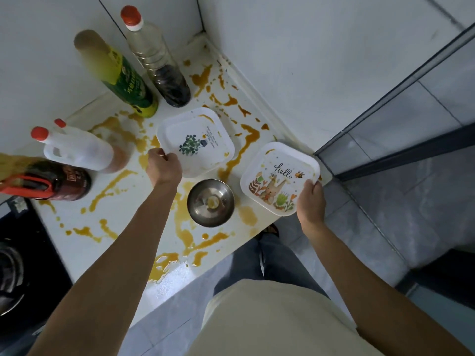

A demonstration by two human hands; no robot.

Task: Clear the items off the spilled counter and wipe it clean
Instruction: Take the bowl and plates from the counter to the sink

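Both hands are already on plates, so the clearing starts with them. The left hand [163, 167] grips the near-left edge of the plant plate [195, 142], which lies just behind the steel bowl [210, 202] on the stained counter [123, 217]. The right hand [311, 201] grips the near-right corner of the rabbit plate [280, 178], just right of the bowl and overhanging the counter's end. Each plate lies beyond its own hand, so lifting toward the body looks simplest. The bowl sits between the two wrists, slightly nearer the left. Four bottles stand left of and behind the bowl.
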